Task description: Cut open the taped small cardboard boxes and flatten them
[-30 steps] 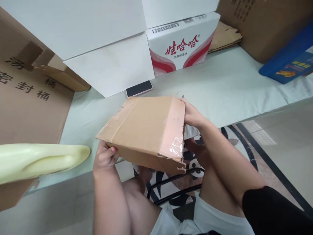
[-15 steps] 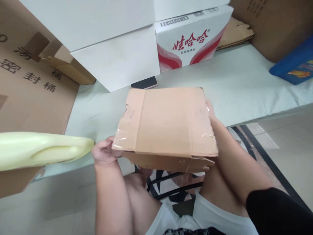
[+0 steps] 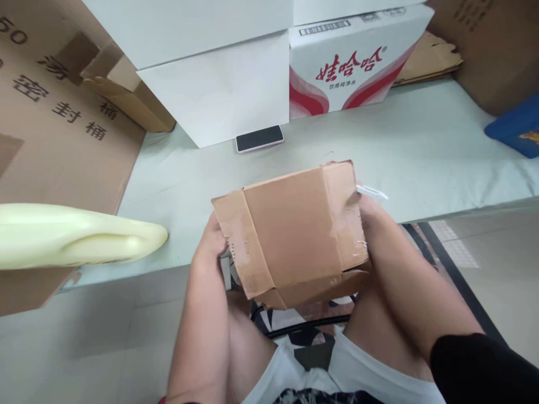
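I hold a small brown cardboard box (image 3: 295, 230) with torn tape strips over my lap, just in front of the table edge. My left hand (image 3: 210, 241) presses against its left side, with the fingers tucked behind the box. On the box's right side is my right hand (image 3: 370, 216), its fingers mostly hidden behind the cardboard. A loose bit of clear tape (image 3: 373, 192) sticks out by the right hand. The box is tilted, its taped face up.
A phone (image 3: 260, 138) lies face up on the pale green table (image 3: 421, 151). White boxes (image 3: 219, 90), a red-and-white printed carton (image 3: 349, 62) and brown cartons (image 3: 50, 129) stand behind. A pale yellow plastic object (image 3: 84, 235) juts in from the left. A blue item (image 3: 516, 126) sits far right.
The box has been turned and tilted between my hands and drawn nearer my lap. My left hand moved up from under the corner to the left side.
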A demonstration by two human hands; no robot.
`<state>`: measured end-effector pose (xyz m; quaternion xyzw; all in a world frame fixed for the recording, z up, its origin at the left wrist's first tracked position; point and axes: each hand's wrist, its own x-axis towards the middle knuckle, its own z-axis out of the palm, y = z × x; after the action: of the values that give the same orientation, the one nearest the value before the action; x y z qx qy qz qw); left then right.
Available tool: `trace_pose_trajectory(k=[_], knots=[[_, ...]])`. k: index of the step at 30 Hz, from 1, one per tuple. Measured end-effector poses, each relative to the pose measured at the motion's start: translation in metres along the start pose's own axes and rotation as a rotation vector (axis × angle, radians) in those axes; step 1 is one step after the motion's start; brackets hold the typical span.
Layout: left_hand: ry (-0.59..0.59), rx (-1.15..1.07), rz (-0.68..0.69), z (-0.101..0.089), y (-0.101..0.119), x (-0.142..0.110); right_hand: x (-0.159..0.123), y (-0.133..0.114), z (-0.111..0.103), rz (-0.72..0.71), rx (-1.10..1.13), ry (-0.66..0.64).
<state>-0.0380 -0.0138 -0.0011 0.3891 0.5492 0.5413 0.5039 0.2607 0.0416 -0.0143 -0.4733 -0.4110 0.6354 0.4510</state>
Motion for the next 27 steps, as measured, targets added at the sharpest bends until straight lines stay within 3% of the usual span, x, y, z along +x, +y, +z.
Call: trace_pose_trajectory(k=[4,8,11,13,17,22,24,27], knots=[[0.085,-0.162,-0.092,0.005,0.002,-0.002,0.009,-0.001,0.005,-0.009,0.095,0.049],[0.167,-0.330,-0.223,0.000,0.009,0.008,0.022,0.000,-0.011,0.046,0.169,0.060],[0.321,-0.370,-0.118,-0.006,0.013,0.016,0.021,0.001,-0.022,0.080,0.062,0.018],[0.362,-0.390,-0.025,-0.010,0.013,0.019,0.019,0.003,-0.024,0.071,-0.018,0.008],[0.347,-0.485,0.076,-0.017,0.012,0.018,0.019,0.010,-0.015,0.033,-0.099,0.018],[0.232,-0.548,0.103,-0.023,0.007,0.014,0.023,0.013,-0.008,-0.140,-0.275,0.278],[0.252,-0.526,0.057,-0.023,0.005,0.016,0.020,0.011,-0.006,-0.216,-0.217,0.319],[0.304,-0.589,0.014,-0.020,0.003,0.020,0.008,0.006,0.002,-0.225,0.028,0.220]])
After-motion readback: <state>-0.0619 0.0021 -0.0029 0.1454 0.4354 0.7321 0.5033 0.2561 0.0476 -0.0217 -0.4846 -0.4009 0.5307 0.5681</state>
